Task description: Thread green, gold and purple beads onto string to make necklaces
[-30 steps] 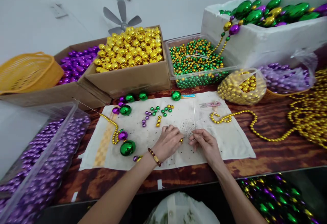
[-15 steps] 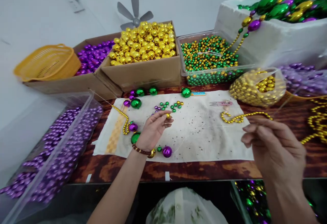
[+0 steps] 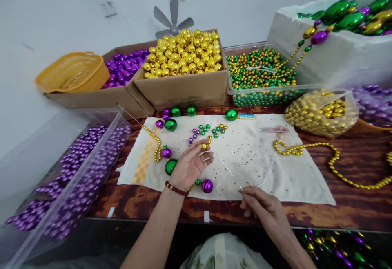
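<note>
My left hand (image 3: 192, 166), palm up over the white cloth (image 3: 275, 183), has a small gold bead (image 3: 204, 146) at its fingertips. Another gold bead (image 3: 209, 139) shows just beyond it. Near the cloth's front edge, my right hand (image 3: 266, 208) pinches a long thin needle (image 3: 226, 166) that points up and left toward the left hand. Pale thread (image 3: 268, 169) loops over the cloth to the right. A string of gold beads (image 3: 335, 158) runs from the cloth onto the table. Small green beads (image 3: 203, 129) and purple beads (image 3: 192, 139) lie beyond my left hand.
Large green balls (image 3: 170, 124) and a purple ball (image 3: 207, 185) rest on the cloth, with pink-handled snips (image 3: 274, 130) at right. Behind stand a carton of gold balls (image 3: 183, 87) and a clear tub of small beads (image 3: 260, 97). A bin of purple beads (image 3: 88, 179) is at left.
My right hand has come left and down from the far right, and the needle now shows in it. The gold string lies slack on the table. A second gold bead shows by my left fingertips.
</note>
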`<state>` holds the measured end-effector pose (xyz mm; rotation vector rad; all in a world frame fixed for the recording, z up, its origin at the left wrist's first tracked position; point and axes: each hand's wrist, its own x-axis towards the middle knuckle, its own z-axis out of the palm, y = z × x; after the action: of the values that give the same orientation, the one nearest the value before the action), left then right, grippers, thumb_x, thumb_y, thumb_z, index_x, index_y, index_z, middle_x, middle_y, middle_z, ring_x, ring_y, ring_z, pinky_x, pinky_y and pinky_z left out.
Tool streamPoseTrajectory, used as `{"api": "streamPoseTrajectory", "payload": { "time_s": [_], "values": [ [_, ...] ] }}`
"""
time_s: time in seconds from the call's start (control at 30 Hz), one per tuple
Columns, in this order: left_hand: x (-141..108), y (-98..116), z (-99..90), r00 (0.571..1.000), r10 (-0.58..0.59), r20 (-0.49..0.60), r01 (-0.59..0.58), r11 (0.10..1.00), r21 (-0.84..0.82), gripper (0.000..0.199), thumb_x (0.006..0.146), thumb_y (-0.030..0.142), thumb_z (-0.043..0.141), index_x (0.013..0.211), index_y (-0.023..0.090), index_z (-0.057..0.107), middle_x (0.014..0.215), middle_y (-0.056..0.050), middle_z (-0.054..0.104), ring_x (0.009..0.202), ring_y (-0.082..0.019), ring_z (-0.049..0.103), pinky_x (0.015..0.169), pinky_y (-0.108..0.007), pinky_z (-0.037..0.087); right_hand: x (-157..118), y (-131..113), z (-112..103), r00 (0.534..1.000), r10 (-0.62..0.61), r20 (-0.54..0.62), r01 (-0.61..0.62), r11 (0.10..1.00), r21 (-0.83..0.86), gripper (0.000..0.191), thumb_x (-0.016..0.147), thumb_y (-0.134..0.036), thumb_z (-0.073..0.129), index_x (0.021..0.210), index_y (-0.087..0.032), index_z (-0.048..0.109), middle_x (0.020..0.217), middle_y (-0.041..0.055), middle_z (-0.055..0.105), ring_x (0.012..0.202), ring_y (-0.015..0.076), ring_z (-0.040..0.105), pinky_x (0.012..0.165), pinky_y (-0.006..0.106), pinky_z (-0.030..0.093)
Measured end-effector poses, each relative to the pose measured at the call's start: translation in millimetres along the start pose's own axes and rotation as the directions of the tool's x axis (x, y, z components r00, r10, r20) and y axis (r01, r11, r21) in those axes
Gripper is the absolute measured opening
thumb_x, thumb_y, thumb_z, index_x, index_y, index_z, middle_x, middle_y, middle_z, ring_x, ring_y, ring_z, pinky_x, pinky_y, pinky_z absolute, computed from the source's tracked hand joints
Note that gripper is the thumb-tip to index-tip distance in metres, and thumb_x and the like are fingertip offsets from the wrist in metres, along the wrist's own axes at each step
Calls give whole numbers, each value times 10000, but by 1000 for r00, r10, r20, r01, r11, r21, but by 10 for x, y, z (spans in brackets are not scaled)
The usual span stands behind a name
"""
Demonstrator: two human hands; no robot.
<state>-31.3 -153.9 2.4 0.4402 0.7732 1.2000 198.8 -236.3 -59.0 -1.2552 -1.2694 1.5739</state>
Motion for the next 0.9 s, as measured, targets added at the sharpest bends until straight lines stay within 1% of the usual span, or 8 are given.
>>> {"api": "streamPoseTrajectory", "payload": {
  "time_s": [0.1,0.2,0.33,0.43,0.6,0.7,0.9],
  "values": [
    [27,-77,31,1000,-5,-7,5,1000,-11,181,853,239,596,1015,169,636,920,-53,660,844,-145,640,831,-317,494,-20,-37,-23,999,-41,-10,41,999,-27,278,887,-416,554,1002,-187,663,653,17,623,541,143,589,514,237,475],
    [44,-131,50,1000,-12,-11,12,999,-36,162,853,250,600,985,165,641,899,-49,659,849,-148,642,843,-324,494,-28,-39,-32,996,-93,-14,92,995,-44,258,905,-376,535,1050,-195,648,645,11,606,538,139,572,515,237,468],
    [43,-149,48,999,-39,-19,38,996,-78,193,869,256,581,1020,154,645,886,-49,660,844,-141,640,850,-316,498,-31,-45,-20,992,-122,-10,121,989,-90,233,915,-345,522,1047,-200,648,614,-1,581,496,123,538,480,226,430],
    [37,-149,51,998,-56,-4,56,993,-103,211,880,243,565,1048,144,643,888,-48,656,835,-139,640,839,-318,506,-30,-66,-3,990,-141,-13,139,985,-103,242,916,-342,517,1057,-199,650,588,-9,560,470,114,518,461,218,414],
    [41,-142,74,998,-63,10,63,995,-76,213,882,242,563,1059,147,635,890,-51,658,838,-157,649,839,-344,517,-20,-85,-6,990,-142,-9,140,982,-129,245,920,-346,504,1045,-201,657,573,-9,557,458,110,513,450,211,414],
    [58,-139,70,998,-60,5,60,996,-59,189,876,247,576,1029,151,631,889,-49,660,830,-161,656,844,-362,520,-14,-101,-18,991,-130,16,131,981,-146,241,919,-342,505,1045,-202,655,577,-8,558,462,109,516,445,205,414],
    [92,-148,39,999,-49,-8,48,998,-43,149,862,265,599,952,150,627,860,-37,658,808,-169,665,833,-377,524,-34,-114,-9,994,-110,-16,106,985,-135,250,915,-359,509,1018,-181,651,555,-17,542,435,103,511,429,203,399]
  ]
}}
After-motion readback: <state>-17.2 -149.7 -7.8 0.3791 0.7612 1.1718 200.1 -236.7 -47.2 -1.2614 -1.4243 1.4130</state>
